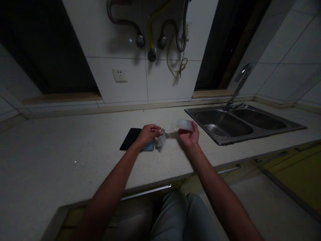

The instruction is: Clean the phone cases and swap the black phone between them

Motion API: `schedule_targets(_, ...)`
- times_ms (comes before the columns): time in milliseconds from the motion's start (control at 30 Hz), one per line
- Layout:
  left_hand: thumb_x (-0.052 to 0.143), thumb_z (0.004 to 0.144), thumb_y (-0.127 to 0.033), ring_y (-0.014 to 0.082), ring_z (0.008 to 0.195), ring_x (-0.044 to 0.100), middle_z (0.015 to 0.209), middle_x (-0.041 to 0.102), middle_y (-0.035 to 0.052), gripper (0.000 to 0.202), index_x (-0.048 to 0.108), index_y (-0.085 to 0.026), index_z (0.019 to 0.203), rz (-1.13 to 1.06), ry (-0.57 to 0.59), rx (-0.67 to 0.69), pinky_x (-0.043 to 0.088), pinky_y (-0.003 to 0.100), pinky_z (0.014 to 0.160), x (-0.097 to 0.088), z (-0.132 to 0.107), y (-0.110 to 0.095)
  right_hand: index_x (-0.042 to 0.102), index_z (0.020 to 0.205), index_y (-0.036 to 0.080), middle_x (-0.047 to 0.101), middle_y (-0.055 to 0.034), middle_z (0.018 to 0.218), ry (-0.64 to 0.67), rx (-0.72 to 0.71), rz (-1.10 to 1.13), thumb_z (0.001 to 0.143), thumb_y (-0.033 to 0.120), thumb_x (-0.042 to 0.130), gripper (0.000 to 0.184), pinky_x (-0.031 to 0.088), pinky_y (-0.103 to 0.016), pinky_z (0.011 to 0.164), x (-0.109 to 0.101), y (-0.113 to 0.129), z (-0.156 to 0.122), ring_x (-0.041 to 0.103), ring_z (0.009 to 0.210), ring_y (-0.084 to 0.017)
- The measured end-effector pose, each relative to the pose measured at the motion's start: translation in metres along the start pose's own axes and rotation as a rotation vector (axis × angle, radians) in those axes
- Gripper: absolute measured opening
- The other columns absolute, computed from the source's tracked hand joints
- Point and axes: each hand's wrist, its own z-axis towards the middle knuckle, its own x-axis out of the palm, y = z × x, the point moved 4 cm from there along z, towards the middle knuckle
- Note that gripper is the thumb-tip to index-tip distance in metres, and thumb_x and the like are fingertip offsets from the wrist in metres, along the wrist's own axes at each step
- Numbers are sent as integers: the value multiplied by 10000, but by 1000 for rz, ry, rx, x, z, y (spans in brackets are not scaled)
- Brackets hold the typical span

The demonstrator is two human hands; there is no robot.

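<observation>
Sink [260, 134]: double-basin, stainless steel, set into the table [95, 144]; a curved chrome tap [240, 83] rises at its back edge.
Table surface: pale, faintly speckled, running left from the sink along the wall [97, 72].
Left hand [149, 133]: left of the sink, above the table; grip narrow, pinching crumpled, greyish translucent wrapping [160, 142].
Right hand [190, 135]: just left of the sink; grip closed around a whitish, translucent cylinder [184, 125], lying roughly sideways.
Dark flat device [129, 138]: on the table, farther left of the sink than the wrapping; a blue flat item [148, 146] shows beside it, partly behind the left arm.
Wall: white tile; left of the sink, a socket [119, 75], a yellow hose [151, 31] and a looped cord [177, 72].
Windows: dark; one [50, 43] far left of the sink, another [219, 43] behind it.
Cupboards [296, 174]: yellowish-green, below the sink.
Light: dim.
</observation>
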Motion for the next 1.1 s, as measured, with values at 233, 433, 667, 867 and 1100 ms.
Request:
schedule_targets(233,787,671,-121,150,608,530,592,648,23,113,733,-184,595,289,-8,123,375,245,592,-15,2,-3,572,835,229,723,73,720,5,9,8,812,264,664,101,479,-235,487,-1,-1,2,678,607,-127)
schedule_targets(433,748,751,-214,116,540,492,574,589,3,157,671,-162,625,-42,-13,46,382,233,548,-14,6,-4,586,861,229,727,66,747,5,13,7,803,268,677,115,488,-232,503,-4,-1,5,680,642,-131)
schedule_targets(667,519,872,-182,187,612,632,678,654,73,116,619,-124,885,-748,-27,-475,531,324,667,-1,9,23,573,872,235,722,70,745,28,-22,-56,786,276,688,149,495,-234,504,-2,0,3,684,629,-128)
schedule_targets(867,501,852,-180,219,706,688,770,700,94,204,598,-131,1025,-923,-13,-573,553,375,740,16,3,37,609,851,246,702,88,735,33,-165,-213,742,222,716,154,534,-222,563,6,-2,-4,667,650,-107)
schedule_targets(1100,556,834,-133,214,717,707,812,724,107,231,614,-99,1055,-873,32,-539,577,378,776,34,-3,35,690,857,181,750,15,802,185,-363,-399,620,169,851,287,596,-259,698,19,-10,-18,699,726,-138)
